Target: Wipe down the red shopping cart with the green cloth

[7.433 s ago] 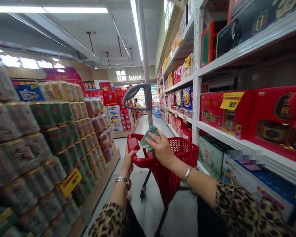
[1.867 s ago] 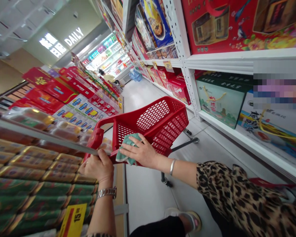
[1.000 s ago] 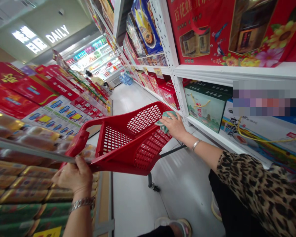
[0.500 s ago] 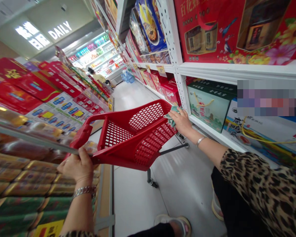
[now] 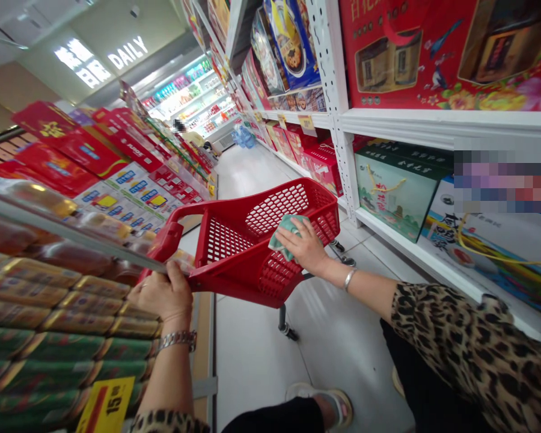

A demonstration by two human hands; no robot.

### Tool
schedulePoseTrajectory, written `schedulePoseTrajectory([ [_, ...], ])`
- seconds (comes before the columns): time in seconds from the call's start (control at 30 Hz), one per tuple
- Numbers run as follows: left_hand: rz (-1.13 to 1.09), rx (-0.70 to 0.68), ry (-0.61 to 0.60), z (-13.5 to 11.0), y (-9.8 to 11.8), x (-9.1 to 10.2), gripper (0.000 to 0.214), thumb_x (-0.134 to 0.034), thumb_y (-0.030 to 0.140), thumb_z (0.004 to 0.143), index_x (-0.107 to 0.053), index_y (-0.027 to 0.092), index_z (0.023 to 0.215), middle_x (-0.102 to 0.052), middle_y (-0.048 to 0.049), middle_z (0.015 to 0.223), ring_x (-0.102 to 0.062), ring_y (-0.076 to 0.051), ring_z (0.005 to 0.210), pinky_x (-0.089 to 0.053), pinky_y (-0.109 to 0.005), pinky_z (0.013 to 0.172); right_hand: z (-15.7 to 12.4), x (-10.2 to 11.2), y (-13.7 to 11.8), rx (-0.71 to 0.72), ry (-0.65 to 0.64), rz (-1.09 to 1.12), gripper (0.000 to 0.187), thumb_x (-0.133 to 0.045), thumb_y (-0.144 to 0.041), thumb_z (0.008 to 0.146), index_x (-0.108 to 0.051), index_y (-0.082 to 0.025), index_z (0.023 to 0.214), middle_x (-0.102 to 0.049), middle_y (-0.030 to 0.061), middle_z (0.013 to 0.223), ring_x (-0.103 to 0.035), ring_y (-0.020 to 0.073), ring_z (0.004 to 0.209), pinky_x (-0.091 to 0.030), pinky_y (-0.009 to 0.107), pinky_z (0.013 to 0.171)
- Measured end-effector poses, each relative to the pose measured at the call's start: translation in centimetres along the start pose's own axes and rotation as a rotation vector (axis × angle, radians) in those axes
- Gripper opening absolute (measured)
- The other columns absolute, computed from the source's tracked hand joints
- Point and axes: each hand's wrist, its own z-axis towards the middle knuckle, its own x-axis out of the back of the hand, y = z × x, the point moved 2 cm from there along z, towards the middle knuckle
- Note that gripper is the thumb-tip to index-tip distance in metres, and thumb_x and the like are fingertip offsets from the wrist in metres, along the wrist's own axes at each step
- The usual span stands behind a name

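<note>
A red plastic shopping cart [image 5: 234, 273] with perforated sides stands in the aisle, its basket empty. My left hand [image 5: 166, 291] is closed at the near end of its handle, beside the grey shelf rail; the fingers' far side is hidden. Pressed under my right hand [image 5: 307, 246] is a light green cloth [image 5: 283, 237], lying against the top edge of the cart's near side. The fingers of that hand lie over the cloth.
At the left, shelves carry bottles, green and gold cans [image 5: 40, 346] and a yellow price tag [image 5: 106, 406]. White shelving [image 5: 433, 122] at the right holds gift boxes [image 5: 394, 186]. A person [image 5: 192, 137] is farther down the aisle, near wrapped blue bottles [image 5: 243, 137].
My right hand has moved the cloth from the cart's far front corner back along the near rim, toward the handle. My left hand stays at the handle. The view has shifted slightly.
</note>
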Motion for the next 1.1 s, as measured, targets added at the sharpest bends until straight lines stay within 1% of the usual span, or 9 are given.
schedulePoseTrajectory([
  [0.17, -0.048, -0.021, -0.006, -0.4, -0.3, 0.0, 0.038, -0.039, 0.055, 0.086, -0.042, 0.026, 0.062, -0.064, -0.0158, 0.07, -0.065, -0.036, 0.088, -0.04, -0.056, 0.096, 0.1, -1.1, -5.6, 0.272, 0.12, 0.086, 0.04, -0.051, -0.013, 0.102, -0.067, -0.028, 0.136, -0.065, 0.0012, 0.145, -0.046, 0.0309, 0.146, -0.041, 0.059, 0.119],
  [0.27, -0.065, -0.025, 0.013, -0.6, -0.7, 0.0, 0.038, -0.041, 0.054, 0.087, -0.045, 0.025, 0.063, -0.065, -0.015, 0.07, -0.065, -0.035, 0.089, -0.04, -0.054, 0.098, 0.2, -1.8, -8.1, 0.403, 0.118, 0.143, 0.037, -0.052, -0.014, 0.103, -0.069, -0.028, 0.133, -0.065, 0.001, 0.145, -0.048, 0.0277, 0.146, -0.041, 0.055, 0.121],
  [0.4, -0.054, -0.025, -0.006, -0.8, -0.9, 0.1, 0.038, -0.04, 0.055, 0.087, -0.047, 0.025, 0.065, -0.066, -0.0174, 0.075, -0.065, -0.037, 0.091, -0.04, -0.054, 0.097, 0.0, -2.9, -10.3, 0.512, 0.092, 0.208, 0.032, -0.055, -0.019, 0.104, -0.07, -0.028, 0.131, -0.068, 0.0027, 0.142, -0.052, 0.0242, 0.143, -0.041, 0.053, 0.122],
  [0.53, -0.048, -0.019, -0.026, -0.8, -0.7, 0.3, 0.037, -0.037, 0.055, 0.087, -0.045, 0.025, 0.066, -0.066, -0.0197, 0.077, -0.064, -0.039, 0.094, -0.04, -0.054, 0.093, -0.9, -4.5, -11.1, 0.591, 0.01, 0.222, 0.029, -0.057, -0.016, 0.103, -0.072, -0.025, 0.126, -0.07, 0.0044, 0.138, -0.057, 0.0212, 0.139, -0.044, 0.049, 0.12],
  [0.6, -0.047, -0.016, -0.033, -0.7, -0.6, 0.4, 0.035, -0.037, 0.055, 0.086, -0.041, 0.027, 0.066, -0.065, -0.0188, 0.076, -0.065, -0.038, 0.094, -0.04, -0.054, 0.095, -1.5, -5.1, -11.0, 0.627, -0.014, 0.207, 0.025, -0.057, -0.017, 0.103, -0.073, -0.021, 0.122, -0.071, 0.0053, 0.136, -0.059, 0.0207, 0.136, -0.047, 0.047, 0.118],
  [0.67, -0.042, -0.015, -0.034, -0.6, -0.5, 0.5, 0.034, -0.037, 0.056, 0.085, -0.037, 0.028, 0.066, -0.065, -0.0183, 0.074, -0.065, -0.038, 0.093, -0.04, -0.055, 0.097, -1.9, -5.3, -10.4, 0.638, -0.017, 0.175, 0.024, -0.056, -0.016, 0.103, -0.074, -0.02, 0.12, -0.072, 0.0047, 0.134, -0.059, 0.0204, 0.136, -0.047, 0.045, 0.119],
  [0.8, -0.038, -0.02, -0.021, -0.5, -0.5, 0.5, 0.033, -0.038, 0.056, 0.083, -0.035, 0.028, 0.066, -0.064, -0.0167, 0.071, -0.065, -0.039, 0.092, -0.039, -0.057, 0.097, -2.2, -5.1, -8.3, 0.616, 0.002, 0.119, 0.029, -0.052, -0.008, 0.102, -0.073, -0.02, 0.119, -0.075, 0.0033, 0.128, -0.057, 0.0179, 0.138, -0.044, 0.04, 0.121],
  [0.93, -0.062, -0.023, -0.032, -0.5, -0.5, 0.4, 0.034, -0.04, 0.056, 0.084, -0.034, 0.028, 0.066, -0.063, -0.0152, 0.071, -0.065, -0.038, 0.094, -0.039, -0.058, 0.098, -2.2, -4.0, -5.4, 0.592, 0.039, 0.096, 0.029, -0.051, -0.009, 0.103, -0.07, -0.019, 0.122, -0.075, 0.0056, 0.128, -0.059, 0.0169, 0.137, -0.044, 0.045, 0.122],
  [1.1, -0.067, -0.045, -0.01, -0.6, -0.3, 0.6, 0.034, -0.042, 0.054, 0.084, -0.032, 0.029, 0.064, -0.061, -0.0134, 0.068, -0.065, -0.037, 0.092, -0.041, -0.057, 0.098, -2.5, -2.3, -2.2, 0.609, 0.062, 0.074, 0.028, -0.055, -0.01, 0.102, -0.069, -0.023, 0.123, -0.074, 0.0029, 0.129, -0.059, 0.0158, 0.137, -0.041, 0.051, 0.124],
])
